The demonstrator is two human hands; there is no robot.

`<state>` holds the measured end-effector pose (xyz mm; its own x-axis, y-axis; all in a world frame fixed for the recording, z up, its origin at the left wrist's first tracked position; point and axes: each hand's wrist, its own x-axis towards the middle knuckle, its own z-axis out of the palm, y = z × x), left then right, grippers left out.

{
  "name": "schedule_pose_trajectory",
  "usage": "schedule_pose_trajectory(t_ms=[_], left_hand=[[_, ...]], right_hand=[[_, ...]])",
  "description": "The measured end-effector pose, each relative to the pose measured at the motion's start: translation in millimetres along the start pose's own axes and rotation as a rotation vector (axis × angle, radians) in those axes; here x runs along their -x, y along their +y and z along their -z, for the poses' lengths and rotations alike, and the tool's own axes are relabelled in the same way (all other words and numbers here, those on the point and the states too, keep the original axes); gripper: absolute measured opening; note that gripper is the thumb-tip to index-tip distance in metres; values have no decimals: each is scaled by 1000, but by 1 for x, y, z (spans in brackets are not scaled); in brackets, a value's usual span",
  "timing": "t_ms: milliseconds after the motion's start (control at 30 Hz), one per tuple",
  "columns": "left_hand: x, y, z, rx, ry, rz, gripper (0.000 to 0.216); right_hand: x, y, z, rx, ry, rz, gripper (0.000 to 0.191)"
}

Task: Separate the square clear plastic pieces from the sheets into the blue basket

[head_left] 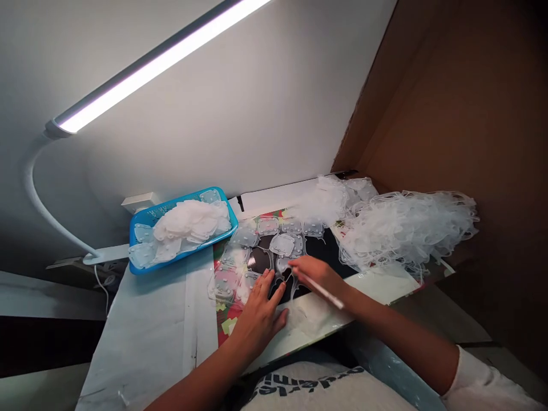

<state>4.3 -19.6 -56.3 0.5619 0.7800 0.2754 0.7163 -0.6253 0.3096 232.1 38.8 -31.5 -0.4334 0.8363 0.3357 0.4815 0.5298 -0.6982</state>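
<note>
A sheet of clear, thin plastic pieces joined in a frame (231,279) lies on a dark and coloured board. Pressing on its near edge, my left hand (259,311) is flat with the fingers spread. In my right hand (321,277) is a slim white pen-like tool (331,298), gripped with its back end pointing toward me. The tool's tip is hidden by the fingers, close to one rounded clear piece (282,264). Several gaps in the sheet show the dark surface beneath. Some blurred translucent material (308,317) lies below my right hand.
A blue basket (201,247) at the left holds a heap of translucent pieces (190,221). On the right lies a big tangle of clear frames (411,228), with another pile (323,200) behind. A lit lamp bar (162,63) hangs above; cardboard (449,114) walls the right side.
</note>
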Motion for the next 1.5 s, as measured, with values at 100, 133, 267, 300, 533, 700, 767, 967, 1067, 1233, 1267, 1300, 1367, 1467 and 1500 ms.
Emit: schedule_pose_trajectory(t_ms=[100, 133, 267, 300, 533, 700, 767, 967, 1067, 1233, 1267, 1300, 1367, 1467, 1500], left_hand=[[1, 1, 0, -3, -3, 6, 50], [1, 1, 2, 5, -3, 8, 50], [-16, 3, 24, 175, -4, 82, 31], [-26, 3, 30, 274, -6, 122, 27], [-107, -1, 29, 1434, -313, 704, 47], [-119, -4, 9, 1420, -294, 704, 38], [-116, -4, 5, 1387, -264, 682, 39], [-104, -6, -2, 1224, -192, 587, 35], [-99, -2, 0, 1148, -184, 548, 29], [-89, 9, 8, 807, -136, 319, 23], [-86, 10, 10, 712, -105, 253, 25], [-83, 12, 12, 633, -72, 197, 25], [-76, 15, 16, 543, -23, 119, 24], [-65, 18, 27, 660, -12, 188, 23], [-63, 19, 31, 754, -14, 251, 22]], right_hand=[[-3, 18, 32, -28, 373, -317, 16], [-2, 24, 42, -59, 448, -396, 19], [2, 28, 57, -308, 405, -446, 27], [4, 22, 56, -352, 369, -432, 27], [8, -32, 34, -339, 54, -283, 20], [-7, -4, 26, -571, 185, -386, 23], [-15, 13, 24, -664, 207, -411, 25], [-28, 28, 16, -603, 69, -393, 25], [-27, 26, 15, -489, 92, -378, 22], [-26, 25, 14, -417, 97, -360, 19], [-26, 25, 14, -427, 97, -366, 18], [-26, 25, 13, -437, 98, -372, 18], [-26, 24, 13, -439, 106, -377, 18], [-26, 23, 14, -444, 109, -370, 19], [-25, 22, 16, -438, 118, -361, 19]])
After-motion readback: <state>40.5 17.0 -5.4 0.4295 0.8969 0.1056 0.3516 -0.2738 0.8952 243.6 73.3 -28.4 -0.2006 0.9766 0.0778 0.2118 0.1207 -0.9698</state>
